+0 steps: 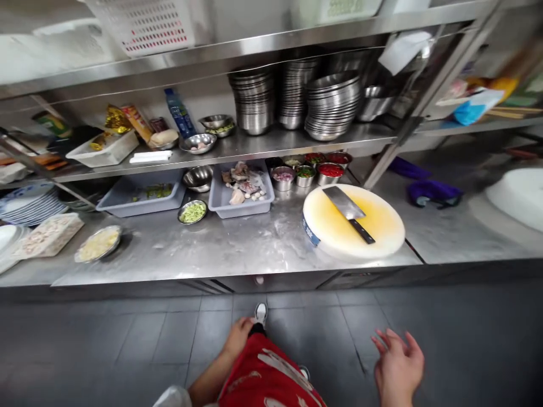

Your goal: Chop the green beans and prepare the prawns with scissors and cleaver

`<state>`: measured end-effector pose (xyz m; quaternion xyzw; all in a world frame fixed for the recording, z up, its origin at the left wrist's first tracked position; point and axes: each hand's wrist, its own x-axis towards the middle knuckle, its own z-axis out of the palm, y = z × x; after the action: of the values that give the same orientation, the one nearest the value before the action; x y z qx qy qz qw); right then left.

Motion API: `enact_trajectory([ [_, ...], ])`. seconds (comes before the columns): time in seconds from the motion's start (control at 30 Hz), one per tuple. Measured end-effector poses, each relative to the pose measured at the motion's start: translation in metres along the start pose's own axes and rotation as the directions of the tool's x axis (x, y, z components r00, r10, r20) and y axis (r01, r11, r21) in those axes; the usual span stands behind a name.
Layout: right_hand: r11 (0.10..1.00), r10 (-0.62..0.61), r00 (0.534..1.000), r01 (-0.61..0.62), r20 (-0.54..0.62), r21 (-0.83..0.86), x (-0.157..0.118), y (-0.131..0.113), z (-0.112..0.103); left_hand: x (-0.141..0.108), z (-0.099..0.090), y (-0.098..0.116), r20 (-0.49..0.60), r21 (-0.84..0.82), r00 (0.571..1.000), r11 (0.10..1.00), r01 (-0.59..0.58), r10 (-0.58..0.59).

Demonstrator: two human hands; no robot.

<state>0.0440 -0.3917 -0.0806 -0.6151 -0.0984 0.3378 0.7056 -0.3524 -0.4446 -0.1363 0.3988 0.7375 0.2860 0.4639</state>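
Over the floor in front of the counter, my right hand (399, 362) hangs with its fingers apart and nothing in it. My left hand (238, 337) is beside the red apron (271, 373), its fingers loosely bent and partly turned from view; I see no object in it. On the counter, a cleaver (345, 204) with a black handle lies across a round white cutting board (314, 209) stained yellow. Left of the board, a grey tray (240, 212) holds pieces of raw meat or seafood and small white pieces. Neither hand touches these things.
Metal cups of chopped ingredients (304, 176) stand behind the board. A bowl of chopped greens (193, 212), another grey tray (139, 209) and stacked plates (31, 206) are leftward. The shelf (254, 148) above carries stacked steel bowls (333, 107). Tiled floor (148, 333) lies below.
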Motion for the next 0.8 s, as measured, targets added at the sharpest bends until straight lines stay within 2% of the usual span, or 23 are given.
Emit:
enact_trajectory([
  [0.1, 0.999, 0.035, 0.998, -0.034, 0.049, -0.014, -0.004, 0.022, 0.052, 0.051, -0.03, 0.066, -0.15, -0.036, 0.963, 0.972, -0.231, 0.224],
  [0.17, 0.997, 0.072, 0.996, -0.071, 0.055, -0.024, -0.013, 0.039, 0.084, 0.093, -0.063, 0.113, -0.234, -0.002, 0.912, 0.938, -0.346, 0.336],
  [0.23, 0.992, 0.121, 0.992, -0.12, 0.043, -0.032, -0.026, 0.053, 0.113, 0.138, -0.103, 0.161, -0.327, 0.085, 0.849, 0.907, -0.412, 0.416],
  [0.33, 0.983, 0.171, 0.985, -0.169, 0.032, -0.068, -0.048, 0.066, 0.153, 0.21, -0.162, 0.235, -0.329, 0.281, 0.754, 0.821, -0.497, 0.569],
  [0.37, 0.98, 0.182, 0.982, -0.177, 0.042, -0.095, -0.054, 0.067, 0.164, 0.235, -0.178, 0.258, -0.316, 0.348, 0.74, 0.798, -0.492, 0.594],
  [0.4, 0.974, 0.195, 0.979, -0.186, 0.063, -0.129, -0.058, 0.067, 0.174, 0.26, -0.192, 0.28, -0.284, 0.422, 0.746, 0.777, -0.467, 0.603],
  [0.43, 0.967, 0.21, 0.974, -0.193, 0.089, -0.166, -0.06, 0.066, 0.183, 0.285, -0.204, 0.3, -0.239, 0.496, 0.775, 0.76, -0.421, 0.585],
  [0.5, 0.948, 0.247, 0.956, -0.204, 0.16, -0.246, -0.061, 0.06, 0.198, 0.333, -0.22, 0.333, -0.122, 0.621, 0.889, 0.733, -0.278, 0.441],
  [0.57, 0.924, 0.272, 0.936, -0.188, 0.225, -0.333, -0.058, 0.052, 0.21, 0.376, -0.226, 0.356, -0.051, 0.652, 0.947, 0.729, -0.209, 0.317],
  [0.67, 0.876, 0.308, 0.904, -0.148, 0.297, -0.458, -0.051, 0.044, 0.223, 0.418, -0.224, 0.369, -0.002, 0.637, 0.982, 0.757, -0.145, 0.19],
  [0.73, 0.844, 0.337, 0.885, -0.133, 0.322, -0.519, -0.047, 0.042, 0.23, 0.43, -0.221, 0.366, 0.012, 0.592, 0.988, 0.795, -0.134, 0.157],
  [0.8, 0.822, 0.349, 0.88, -0.123, 0.321, -0.557, -0.046, 0.044, 0.237, 0.428, -0.219, 0.358, 0.049, 0.524, 0.981, 0.831, -0.185, 0.188],
])
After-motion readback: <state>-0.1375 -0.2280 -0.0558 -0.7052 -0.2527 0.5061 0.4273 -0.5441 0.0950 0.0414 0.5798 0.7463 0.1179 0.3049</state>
